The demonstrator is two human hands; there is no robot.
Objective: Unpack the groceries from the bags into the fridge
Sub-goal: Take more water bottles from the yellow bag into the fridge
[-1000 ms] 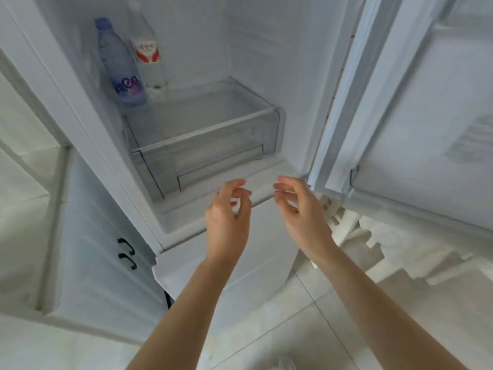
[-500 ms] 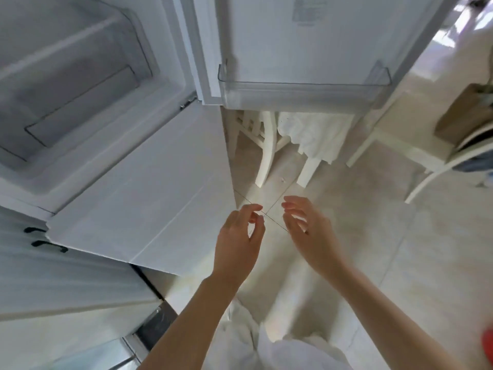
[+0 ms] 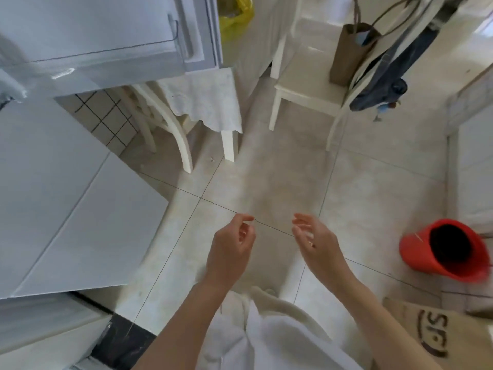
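Both my hands hang empty over the tiled floor, fingers loosely curled. My left hand is at centre, my right hand a little to its right. The white fridge body fills the left, with its open door at the top left. A brown paper bag stands on a white chair at the upper right. A second brown bag with black lettering shows at the bottom right corner. A yellow plastic bag sits at the top, past the door.
A red bucket lies tilted on the floor at right. A white chair and a cloth-covered table stand beside the fridge. Dark clothing hangs at the upper right. Floor tiles stretch ahead of my hands.
My view has swung right and down, away from the fridge interior toward the floor, chair and bags. Both hands stayed empty and drifted a little apart.
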